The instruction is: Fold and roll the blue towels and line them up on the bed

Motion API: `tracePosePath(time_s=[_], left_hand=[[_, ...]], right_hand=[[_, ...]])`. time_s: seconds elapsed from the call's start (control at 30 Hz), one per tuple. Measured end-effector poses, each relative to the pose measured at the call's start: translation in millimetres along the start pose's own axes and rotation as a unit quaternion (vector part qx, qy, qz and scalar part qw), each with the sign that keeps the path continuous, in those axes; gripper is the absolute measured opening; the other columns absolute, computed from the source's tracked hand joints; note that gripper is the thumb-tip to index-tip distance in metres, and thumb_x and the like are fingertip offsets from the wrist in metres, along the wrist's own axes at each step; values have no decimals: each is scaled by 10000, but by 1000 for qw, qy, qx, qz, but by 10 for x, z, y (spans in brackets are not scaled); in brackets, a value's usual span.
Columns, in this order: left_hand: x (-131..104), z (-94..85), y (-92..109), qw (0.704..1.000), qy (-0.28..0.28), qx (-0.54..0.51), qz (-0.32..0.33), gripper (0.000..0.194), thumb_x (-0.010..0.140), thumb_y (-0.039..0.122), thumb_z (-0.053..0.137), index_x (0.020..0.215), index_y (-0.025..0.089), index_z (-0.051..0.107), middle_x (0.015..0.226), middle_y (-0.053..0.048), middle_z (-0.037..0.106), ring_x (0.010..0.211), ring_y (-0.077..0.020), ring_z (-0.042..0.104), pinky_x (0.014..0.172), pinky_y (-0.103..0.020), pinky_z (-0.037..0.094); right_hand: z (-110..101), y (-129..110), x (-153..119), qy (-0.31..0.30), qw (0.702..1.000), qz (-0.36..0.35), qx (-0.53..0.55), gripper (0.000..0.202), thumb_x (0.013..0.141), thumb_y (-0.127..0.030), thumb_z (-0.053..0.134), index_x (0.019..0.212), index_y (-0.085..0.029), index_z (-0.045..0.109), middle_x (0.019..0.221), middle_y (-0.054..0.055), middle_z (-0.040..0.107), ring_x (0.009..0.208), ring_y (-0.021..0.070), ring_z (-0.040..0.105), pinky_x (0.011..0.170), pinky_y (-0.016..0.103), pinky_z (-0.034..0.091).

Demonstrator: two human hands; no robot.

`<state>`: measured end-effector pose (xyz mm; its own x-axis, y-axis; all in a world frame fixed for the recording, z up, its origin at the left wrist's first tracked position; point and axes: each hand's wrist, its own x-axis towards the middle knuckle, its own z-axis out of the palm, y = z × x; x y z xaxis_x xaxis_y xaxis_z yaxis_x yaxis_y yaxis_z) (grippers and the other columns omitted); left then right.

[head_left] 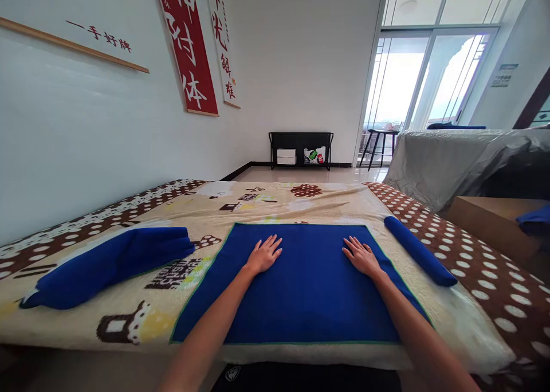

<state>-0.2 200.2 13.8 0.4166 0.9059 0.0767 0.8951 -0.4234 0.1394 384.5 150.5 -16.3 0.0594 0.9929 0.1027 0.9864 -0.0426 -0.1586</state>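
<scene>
A blue cloth (pixel 305 294) with a thin green edge is spread flat on the patterned blanket in front of me. My left hand (pixel 264 254) rests palm down on its left part, fingers stretched out. Palm down as well, my right hand (pixel 361 256) lies on the cloth's right part with its fingers slightly spread. To the right of the spread cloth is a blue cloth roll (pixel 419 250). A loosely bunched blue cloth (pixel 112 263) lies to the left, apart from my left hand.
The blanket (pixel 275 203) covers a wide bed-like surface and has a brown polka-dot border. A plastic-covered piece of furniture (pixel 433 157) and a cardboard box (pixel 494 226) stand at the right. Further back are a black rack (pixel 301 145) and a stool (pixel 378 145).
</scene>
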Motion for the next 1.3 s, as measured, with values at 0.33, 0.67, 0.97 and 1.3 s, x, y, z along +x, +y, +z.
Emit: tracePosePath(time_s=[0.33,0.67,0.97,1.3], left_hand=[[-1497,42,-906,969,117,82,-203,575,977,534,319,1508,322,380,1593,-35,311,1475,-266,284,1177,-562,209],[-1083,-53,972,994,107,-9,21,584,990,323,288,1570,296,222,1617,25,224,1501,-210,210,1225,-469,192],[-1176,289,1273,993,97,-49,38,546,1009,447,262,1526,297,353,1574,-26,347,1472,-241,296,1211,-512,238],[-2087,303,-432,949,280,74,-123,537,980,427,335,1499,308,399,1528,-20,434,1426,-247,383,1187,-498,248]], right_hand=[[40,1008,-1022,39,989,124,-70,608,966,-420,226,1534,-227,323,1600,24,272,1504,193,176,1205,484,180],[-82,-898,-1126,69,995,-68,24,594,978,-370,197,1512,-184,377,1586,27,278,1493,191,218,1211,405,185],[83,-979,-1317,71,995,-47,59,608,984,-518,220,1494,-248,411,1553,8,354,1466,198,293,1212,424,188],[319,689,-1926,232,971,50,-15,711,925,-586,190,1473,-204,433,1501,48,452,1428,216,362,1208,437,210]])
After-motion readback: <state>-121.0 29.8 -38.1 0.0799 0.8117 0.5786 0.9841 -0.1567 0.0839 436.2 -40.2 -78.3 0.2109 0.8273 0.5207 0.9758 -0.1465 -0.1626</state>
